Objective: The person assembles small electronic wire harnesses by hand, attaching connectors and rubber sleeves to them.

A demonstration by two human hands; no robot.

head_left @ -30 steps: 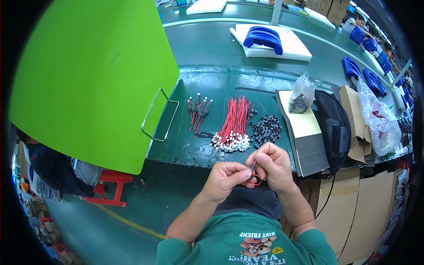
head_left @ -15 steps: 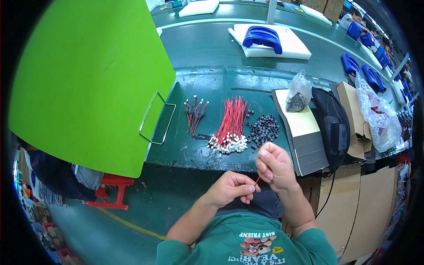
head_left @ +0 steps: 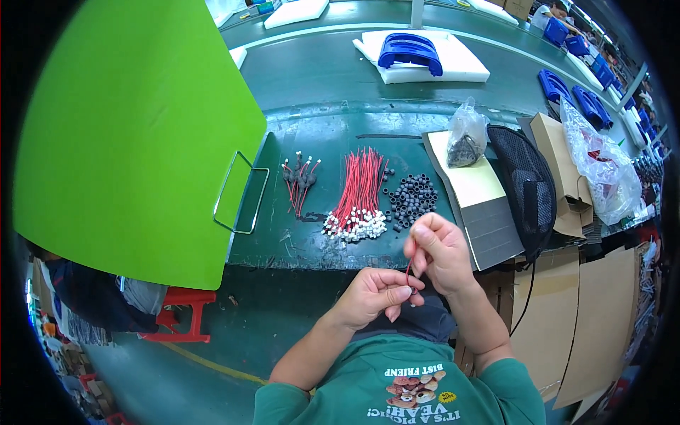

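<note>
Close to my body, my left hand (head_left: pixel 377 294) pinches a short red wire (head_left: pixel 409 268) that stands up from its fingertips. A small dark piece shows at the thumb tip; its kind is hard to make out. My right hand (head_left: pixel 443 255), just above and to the right, has thumb and forefinger closed at the wire's upper end. On the bench lies a bundle of red wires (head_left: pixel 363 177) with white connectors (head_left: pixel 354 225) at the near end. Right of it is a heap of small black caps (head_left: pixel 412 198). A few red wires with dark caps (head_left: pixel 300 180) lie to the left.
A large green panel (head_left: pixel 134 134) with a wire handle (head_left: pixel 241 191) stands at left. A clear bag (head_left: pixel 467 134) rests on cardboard at right, beside a black mesh piece (head_left: pixel 524 188). Beyond, a blue plastic part (head_left: pixel 411 53) lies on white foam (head_left: pixel 460 64).
My hands have shifted slightly, the right one tilting over the wire. More of the red wire stands up from the left fingertips. The whole view has moved a little.
</note>
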